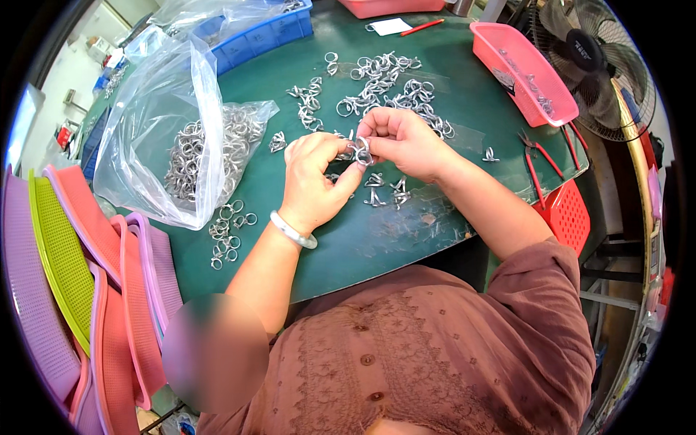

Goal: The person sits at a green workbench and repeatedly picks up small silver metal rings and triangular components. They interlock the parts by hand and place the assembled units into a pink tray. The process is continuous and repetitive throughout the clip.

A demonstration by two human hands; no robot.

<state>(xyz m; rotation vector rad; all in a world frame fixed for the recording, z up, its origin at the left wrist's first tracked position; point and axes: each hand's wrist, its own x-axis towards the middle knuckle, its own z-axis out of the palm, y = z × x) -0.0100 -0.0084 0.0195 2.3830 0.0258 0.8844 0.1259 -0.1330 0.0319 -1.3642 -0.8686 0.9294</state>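
Note:
Over the green table [319,272], my left hand [315,170] and my right hand [406,145] meet with fingers closed on a small silvery metal ring [362,151]. Thumb and fingers of both hands pinch it, and part of it is hidden by them. Beyond my hands lies a loose heap of similar rings [388,80]. A few separate ring pieces [375,190] rest just below my fingers. To the left, a clear plastic bag [196,109] lies partly full of rings [192,163], with a small group of rings [228,232] beside its lower edge.
A pink basket [507,80] with rings stands at the right, near red-handled pliers [536,159] and a fan [587,54]. A blue crate [264,36] sits at the back left. Stacked coloured baskets [61,268] fill the left side. A red basket [569,217] hangs below the table's right edge.

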